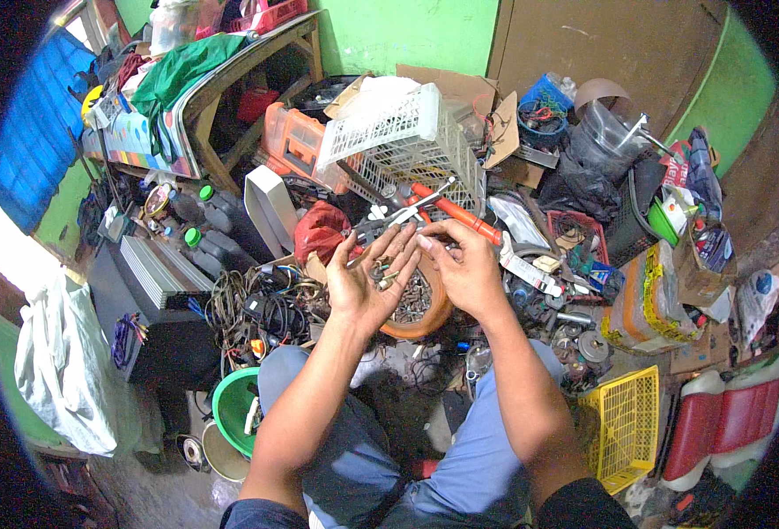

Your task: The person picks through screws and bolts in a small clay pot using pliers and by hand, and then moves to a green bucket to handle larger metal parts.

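Note:
My left hand (363, 286) is held palm up with its fingers stretched and spread. A few small metal pieces (388, 279) show at its fingers; whether they rest on the hand or lie behind it I cannot tell. Close beside its fingertips, my right hand (469, 275) has thumb and forefinger pinched together; anything between them is too small to make out. Below both hands stands a round orange-brown bowl (405, 331), full of what look like screws and small metal parts. The hands hide part of it.
Beyond the hands lie an orange-handled tool (456, 214), a red plastic bag (321, 231) and a white crate (381, 132). Tangled cables (253, 309) and a green basin (233, 410) are at the left. A yellow basket (623, 428) and a taped carton (649, 300) stand at the right.

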Available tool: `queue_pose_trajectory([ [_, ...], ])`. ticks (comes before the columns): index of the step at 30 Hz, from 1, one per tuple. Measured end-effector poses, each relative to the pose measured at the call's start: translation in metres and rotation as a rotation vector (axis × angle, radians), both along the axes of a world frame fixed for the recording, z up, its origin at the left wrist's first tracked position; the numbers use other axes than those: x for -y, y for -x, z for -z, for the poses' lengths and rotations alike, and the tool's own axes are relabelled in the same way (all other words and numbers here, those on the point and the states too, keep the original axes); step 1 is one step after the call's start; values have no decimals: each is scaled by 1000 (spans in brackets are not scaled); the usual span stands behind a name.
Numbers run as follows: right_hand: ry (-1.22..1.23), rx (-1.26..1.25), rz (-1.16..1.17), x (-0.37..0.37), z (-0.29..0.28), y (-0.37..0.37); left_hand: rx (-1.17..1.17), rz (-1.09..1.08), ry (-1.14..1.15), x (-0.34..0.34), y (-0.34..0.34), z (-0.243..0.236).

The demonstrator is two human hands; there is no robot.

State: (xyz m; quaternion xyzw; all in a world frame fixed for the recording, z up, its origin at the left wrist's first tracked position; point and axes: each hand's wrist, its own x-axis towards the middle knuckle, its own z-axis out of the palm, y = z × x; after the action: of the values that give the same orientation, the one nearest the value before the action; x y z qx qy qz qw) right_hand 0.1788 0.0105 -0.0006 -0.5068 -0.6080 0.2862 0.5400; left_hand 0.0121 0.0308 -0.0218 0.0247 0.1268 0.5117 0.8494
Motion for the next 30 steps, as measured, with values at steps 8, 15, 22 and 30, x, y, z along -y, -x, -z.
queue_pose_trajectory([
  [8,146,-107,6,-5,7,-8,15,15,-56,-1,3,2],
  [15,175,-203,-30,-3,-4,-8,-119,-16,-4,-7,3,6],
  [22,138,-275,-57,-3,-5,-5,-181,-11,-54,-7,4,12],
  [30,92,-36,60,21,-13,-44,-227,81,-189,-1,-32,-6],
])
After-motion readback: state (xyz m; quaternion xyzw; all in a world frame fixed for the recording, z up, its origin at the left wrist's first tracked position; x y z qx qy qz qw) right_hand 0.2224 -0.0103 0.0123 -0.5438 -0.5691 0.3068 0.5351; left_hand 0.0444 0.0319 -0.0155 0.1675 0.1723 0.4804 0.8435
